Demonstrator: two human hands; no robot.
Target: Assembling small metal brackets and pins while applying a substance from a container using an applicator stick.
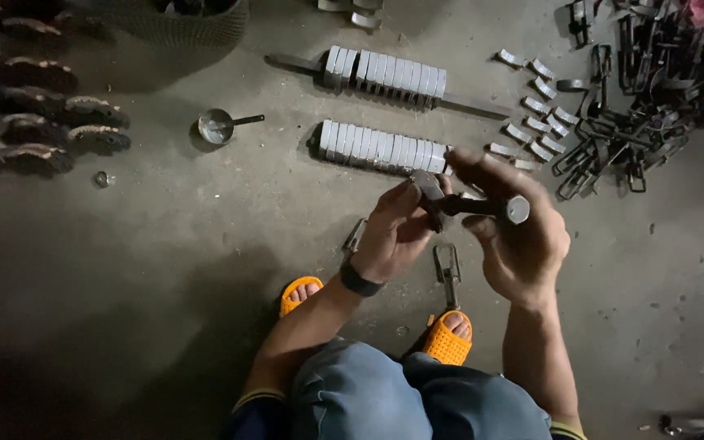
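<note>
I squat over a concrete floor and hold a small dark metal part with a round silvery end (517,209) between both hands. My left hand (394,232), with a black band at the wrist, pinches its left end. My right hand (517,240) wraps around the right side, slightly blurred. A flat metal clip (447,269) lies on the floor just below my hands, and another clip (354,236) sits to the left of it.
Two rods threaded with rows of pale metal pieces (385,75) (380,147) lie ahead. Loose pale pieces (535,114) and a heap of dark metal frames (637,106) lie at the right. A small metal ladle (217,126) and dark discs (34,114) are at the left. Orange sandals (447,338) are on my feet.
</note>
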